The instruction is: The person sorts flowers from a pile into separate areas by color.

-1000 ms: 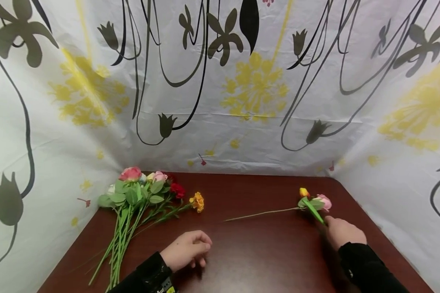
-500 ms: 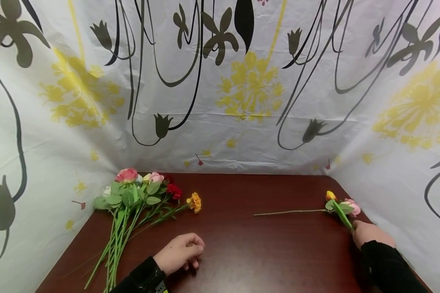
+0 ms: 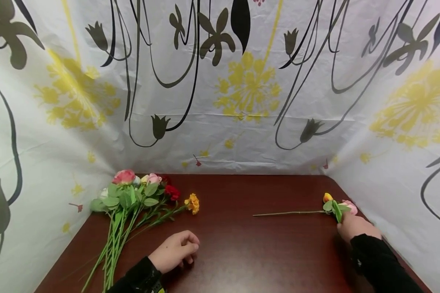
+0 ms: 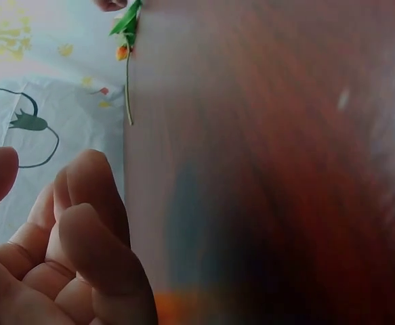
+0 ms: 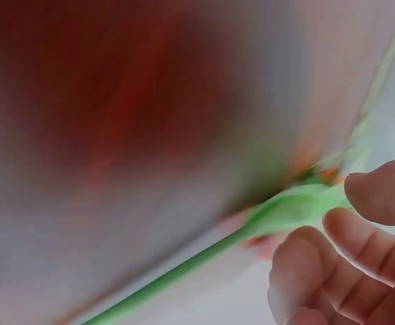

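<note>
In the head view my right hand [image 3: 360, 228] is over the tulip's green leaf [image 3: 336, 211] at the table's right side. The right wrist view shows thumb and fingertips apart beside the pale green leaf [image 5: 295, 208], whose stem [image 5: 163, 281] runs to the lower left. The yellow-orange tulip [image 3: 327, 197] lies next to a pink rose [image 3: 349, 206], whose thin stem [image 3: 287, 213] points left. Part of the tulip is hidden behind the hand. My left hand [image 3: 174, 251] hangs loosely curled near the table's front and holds nothing.
A bunch of artificial flowers lies on the left of the brown table [image 3: 223, 203]: a coral rose [image 3: 124, 177], a red flower [image 3: 172, 192], an orange flower [image 3: 192, 203] and others, with long green stems [image 3: 113, 248] toward the front. A patterned white curtain [image 3: 190, 101] surrounds the table.
My right hand has carried the tulip and rose to the right, then shifted back left along the tulip while the flowers stayed nearly in place. The left hand has hardly moved.
</note>
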Available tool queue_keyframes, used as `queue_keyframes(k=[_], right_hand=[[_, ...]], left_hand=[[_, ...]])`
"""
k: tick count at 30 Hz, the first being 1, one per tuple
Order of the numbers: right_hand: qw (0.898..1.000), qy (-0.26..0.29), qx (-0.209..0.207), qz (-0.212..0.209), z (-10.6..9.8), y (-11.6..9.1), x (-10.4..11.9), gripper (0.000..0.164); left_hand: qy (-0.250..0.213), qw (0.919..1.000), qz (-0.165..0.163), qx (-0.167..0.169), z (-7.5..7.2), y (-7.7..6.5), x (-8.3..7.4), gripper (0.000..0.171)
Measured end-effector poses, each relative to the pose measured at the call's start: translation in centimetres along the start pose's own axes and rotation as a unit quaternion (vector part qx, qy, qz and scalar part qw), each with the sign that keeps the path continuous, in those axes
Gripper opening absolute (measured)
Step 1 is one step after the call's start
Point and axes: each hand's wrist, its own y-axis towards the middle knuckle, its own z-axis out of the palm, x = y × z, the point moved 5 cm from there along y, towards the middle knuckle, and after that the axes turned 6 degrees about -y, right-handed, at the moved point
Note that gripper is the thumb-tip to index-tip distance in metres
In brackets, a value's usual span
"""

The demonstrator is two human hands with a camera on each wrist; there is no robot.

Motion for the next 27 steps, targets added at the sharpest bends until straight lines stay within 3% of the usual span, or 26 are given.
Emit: queue_keyframes(k=[3,7,10,13,17,20,24,27], right_hand=[[0.999,0.018,-0.021,-0.043,-0.5,0.2,2.3,0.022],[0.994,0.040,-0.019,-0.096,-0.3,0.4,5.2,0.031],[0.993,0.049,-0.008,-0.110,0.2,0.7,6.3,0.032],[0.993,0.055,-0.009,-0.102,0.3,0.6,6.6,0.029],[0.994,0.060,-0.018,-0.089,0.3,0.2,6.5,0.027],[0.992,0.073,-0.023,-0.099,0.6,-0.2,7.0,0.020],[0.986,0.116,-0.014,-0.118,1.2,-0.9,8.3,0.010],[0.981,0.142,-0.006,-0.132,1.4,-1.4,9.7,0.013]], left_hand=[[0.012,0.9999,0.010,-0.008,-0.4,0.2,-0.6,0.026],[0.023,0.9994,0.021,-0.016,-0.4,0.5,-1.2,0.026],[0.041,0.9986,0.028,-0.017,0.2,1.1,-1.7,0.024],[0.111,0.9919,0.059,-0.022,1.4,2.6,-2.9,0.019],[0.231,0.9663,0.107,-0.041,3.7,5.8,-5.8,0.016],[0.294,0.9467,0.123,-0.046,6.1,8.8,-7.6,0.021],[0.402,0.9034,0.143,-0.047,9.8,13.0,-9.0,0.032],[0.465,0.8748,0.128,-0.047,12.2,16.1,-8.9,0.036]])
